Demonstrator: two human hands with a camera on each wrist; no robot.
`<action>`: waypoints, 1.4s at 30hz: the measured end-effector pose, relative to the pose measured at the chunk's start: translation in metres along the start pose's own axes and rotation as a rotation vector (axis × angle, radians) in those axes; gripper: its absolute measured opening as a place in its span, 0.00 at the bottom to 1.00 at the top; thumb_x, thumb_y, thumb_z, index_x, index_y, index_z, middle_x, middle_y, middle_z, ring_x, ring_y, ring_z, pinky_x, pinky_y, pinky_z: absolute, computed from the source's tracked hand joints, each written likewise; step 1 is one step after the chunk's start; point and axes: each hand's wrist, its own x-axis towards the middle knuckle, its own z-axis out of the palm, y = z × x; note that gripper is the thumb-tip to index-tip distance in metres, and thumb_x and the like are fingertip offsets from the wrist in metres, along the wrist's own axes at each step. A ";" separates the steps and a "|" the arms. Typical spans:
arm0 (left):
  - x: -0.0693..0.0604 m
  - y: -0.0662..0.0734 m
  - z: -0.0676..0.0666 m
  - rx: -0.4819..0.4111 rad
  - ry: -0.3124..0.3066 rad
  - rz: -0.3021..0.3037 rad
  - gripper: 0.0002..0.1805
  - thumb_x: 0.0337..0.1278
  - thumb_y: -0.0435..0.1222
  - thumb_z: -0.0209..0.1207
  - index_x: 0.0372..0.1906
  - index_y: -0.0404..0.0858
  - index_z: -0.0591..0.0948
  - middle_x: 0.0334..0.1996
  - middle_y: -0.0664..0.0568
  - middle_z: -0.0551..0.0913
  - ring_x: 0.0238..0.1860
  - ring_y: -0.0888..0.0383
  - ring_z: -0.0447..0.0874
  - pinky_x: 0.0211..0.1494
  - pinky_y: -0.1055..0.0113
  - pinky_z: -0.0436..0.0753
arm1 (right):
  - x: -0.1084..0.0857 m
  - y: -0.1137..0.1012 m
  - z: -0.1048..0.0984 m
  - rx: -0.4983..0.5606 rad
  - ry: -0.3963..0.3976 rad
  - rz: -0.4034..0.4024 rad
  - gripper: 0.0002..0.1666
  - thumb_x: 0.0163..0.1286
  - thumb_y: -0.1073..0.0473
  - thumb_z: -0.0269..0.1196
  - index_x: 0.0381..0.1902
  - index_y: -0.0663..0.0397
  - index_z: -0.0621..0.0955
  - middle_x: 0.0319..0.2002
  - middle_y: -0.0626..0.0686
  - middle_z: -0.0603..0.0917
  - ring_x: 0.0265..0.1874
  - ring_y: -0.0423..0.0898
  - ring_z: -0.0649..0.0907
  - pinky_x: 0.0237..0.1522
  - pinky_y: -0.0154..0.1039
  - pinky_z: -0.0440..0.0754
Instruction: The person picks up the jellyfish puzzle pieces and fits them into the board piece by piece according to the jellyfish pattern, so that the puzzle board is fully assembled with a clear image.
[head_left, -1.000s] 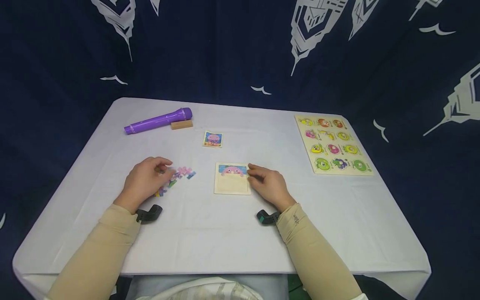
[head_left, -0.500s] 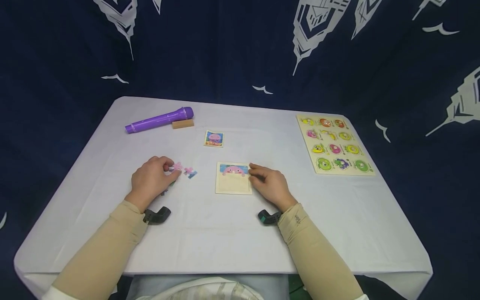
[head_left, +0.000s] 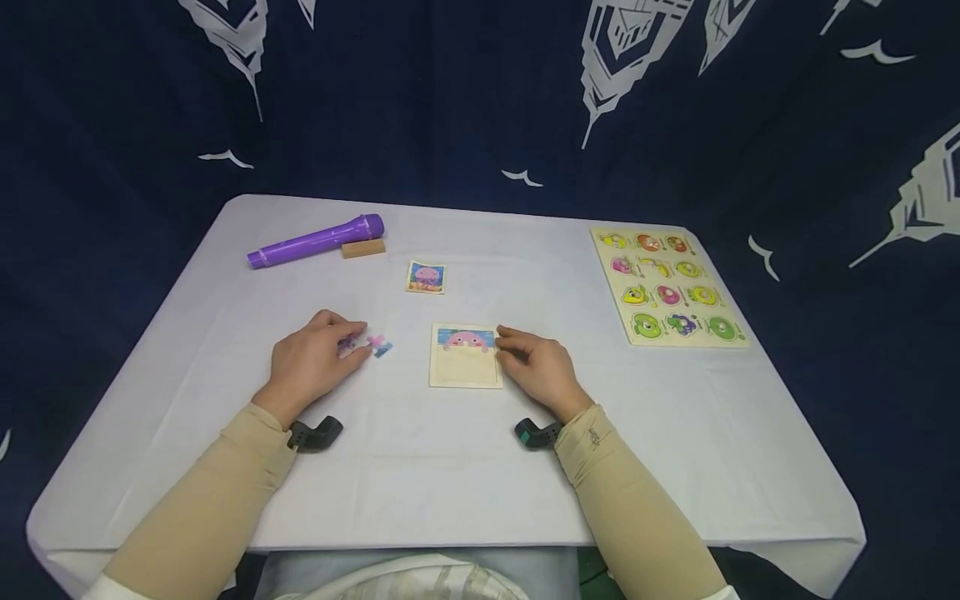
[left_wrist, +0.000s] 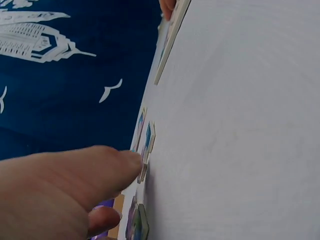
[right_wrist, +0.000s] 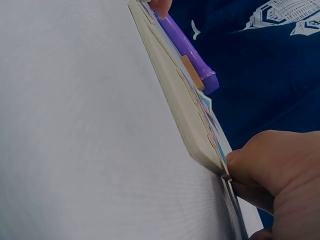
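The left hand (head_left: pixel 309 362) is over a small cluster of loose puzzle pieces (head_left: pixel 382 348), thumb and forefinger apart on either side of some. In the left wrist view its thumb (left_wrist: pixel 127 162) lies by the upright-looking edges of several pieces (left_wrist: pixel 151 136); what lies under the palm is hidden. A square wooden puzzle board (head_left: pixel 465 371) has a pink character on blue along its top, with bare wood below. Against that board's right edge rest the thumb and forefinger of the right hand (head_left: pixel 542 371). The right wrist view has this thumb (right_wrist: pixel 240 162) touching the board's (right_wrist: pixel 186 120) corner.
Behind the board lies a small picture card (head_left: pixel 426 277). A purple microphone (head_left: pixel 315 242) and a wooden block (head_left: pixel 363 248) are at the back left. A larger fruit puzzle board (head_left: pixel 660 283) occupies the right rear of the white table (head_left: pixel 420 492).
The left hand has shifted right and slightly away from the body across the pieces, which are now closer together and mostly covered by it. The right hand and board stay put.
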 end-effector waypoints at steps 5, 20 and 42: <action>0.001 0.005 -0.001 0.036 -0.034 0.029 0.24 0.62 0.51 0.67 0.59 0.46 0.87 0.52 0.48 0.82 0.36 0.51 0.86 0.26 0.61 0.75 | 0.000 -0.001 0.000 -0.001 0.006 0.003 0.16 0.72 0.54 0.66 0.53 0.52 0.88 0.62 0.48 0.85 0.62 0.50 0.83 0.65 0.51 0.78; 0.000 0.007 0.000 -0.030 -0.019 -0.023 0.19 0.60 0.50 0.70 0.51 0.44 0.86 0.50 0.48 0.84 0.44 0.49 0.86 0.40 0.50 0.81 | 0.000 -0.003 0.001 -0.019 0.013 -0.006 0.15 0.73 0.56 0.66 0.54 0.53 0.88 0.62 0.48 0.85 0.62 0.50 0.84 0.64 0.51 0.79; 0.001 0.007 0.006 -0.039 0.002 -0.017 0.14 0.57 0.53 0.71 0.41 0.50 0.89 0.34 0.57 0.81 0.31 0.58 0.80 0.30 0.61 0.73 | 0.001 -0.002 0.001 -0.014 0.006 -0.001 0.15 0.72 0.57 0.66 0.54 0.52 0.88 0.62 0.48 0.85 0.62 0.50 0.83 0.64 0.52 0.79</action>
